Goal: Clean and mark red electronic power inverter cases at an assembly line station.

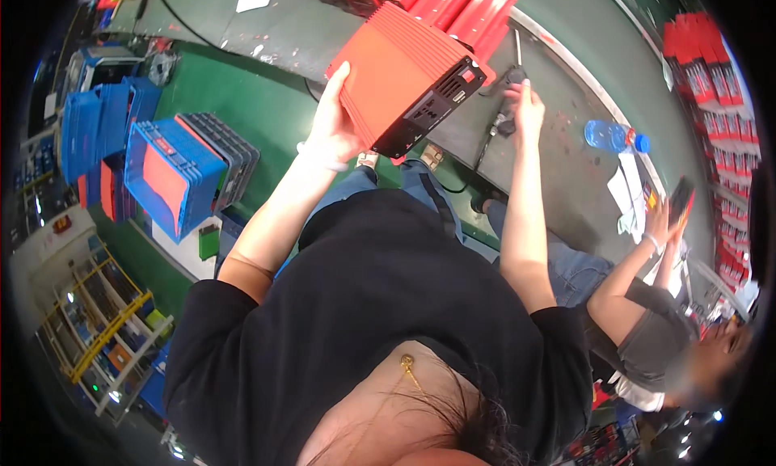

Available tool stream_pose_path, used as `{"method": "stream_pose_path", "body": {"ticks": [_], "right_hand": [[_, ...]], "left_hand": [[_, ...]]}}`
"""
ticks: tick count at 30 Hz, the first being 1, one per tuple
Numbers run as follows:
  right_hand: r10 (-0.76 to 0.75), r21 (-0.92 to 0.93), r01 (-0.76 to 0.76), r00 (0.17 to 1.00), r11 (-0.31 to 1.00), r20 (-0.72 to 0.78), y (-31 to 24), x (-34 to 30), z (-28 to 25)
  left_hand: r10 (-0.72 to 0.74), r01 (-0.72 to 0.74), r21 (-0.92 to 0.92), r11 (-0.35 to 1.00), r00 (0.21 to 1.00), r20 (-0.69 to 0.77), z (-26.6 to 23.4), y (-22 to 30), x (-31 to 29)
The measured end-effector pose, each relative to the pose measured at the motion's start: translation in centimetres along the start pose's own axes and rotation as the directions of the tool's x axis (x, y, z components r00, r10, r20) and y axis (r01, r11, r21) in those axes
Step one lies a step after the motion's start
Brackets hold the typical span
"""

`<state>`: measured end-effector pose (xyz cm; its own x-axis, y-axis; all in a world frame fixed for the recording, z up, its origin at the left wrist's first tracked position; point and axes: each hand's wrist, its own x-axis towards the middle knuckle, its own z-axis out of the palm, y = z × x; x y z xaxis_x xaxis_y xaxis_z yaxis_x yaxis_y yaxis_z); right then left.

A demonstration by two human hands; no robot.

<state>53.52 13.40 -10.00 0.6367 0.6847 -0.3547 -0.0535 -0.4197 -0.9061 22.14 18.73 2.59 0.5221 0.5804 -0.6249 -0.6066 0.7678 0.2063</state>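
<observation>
My left hand (335, 122) grips the left side of a red power inverter (396, 70), a ribbed metal box. It is held tilted over the bench's near edge, its black end panel with a socket and a red switch facing right. My right hand (527, 114) is raised over the bench, apart from the inverter, its fingers partly spread and somewhat blurred. Just left of that hand, a dark electric screwdriver (505, 125) lies on the bench or hangs above it; which one I cannot tell. No object shows plainly in the right hand.
More red ribbed housings (440, 1) stand in a row behind the inverter on the grey-green bench (566, 167). A water bottle (610, 136) lies at right, near papers (626, 191). Blue crates (174, 175) are stacked at left. A co-worker (647, 320) handles a dark object at the right.
</observation>
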Motion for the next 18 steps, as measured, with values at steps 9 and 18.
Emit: {"method": "stream_pose_path", "body": {"ticks": [9,18], "right_hand": [[0.034,0.587,-0.357,0.872,0.727,0.488,-5.2,-14.3,-2.0],[0.098,0.526,-0.155,0.986,0.836,0.135,-2.8,-16.7,-6.4]], "left_hand": [[-0.167,0.168,0.141,0.976,0.986,-0.019,3.8,-4.2,3.4],[-0.222,0.204,0.248,0.947,0.974,0.044,5.2,-12.1,8.8]]}}
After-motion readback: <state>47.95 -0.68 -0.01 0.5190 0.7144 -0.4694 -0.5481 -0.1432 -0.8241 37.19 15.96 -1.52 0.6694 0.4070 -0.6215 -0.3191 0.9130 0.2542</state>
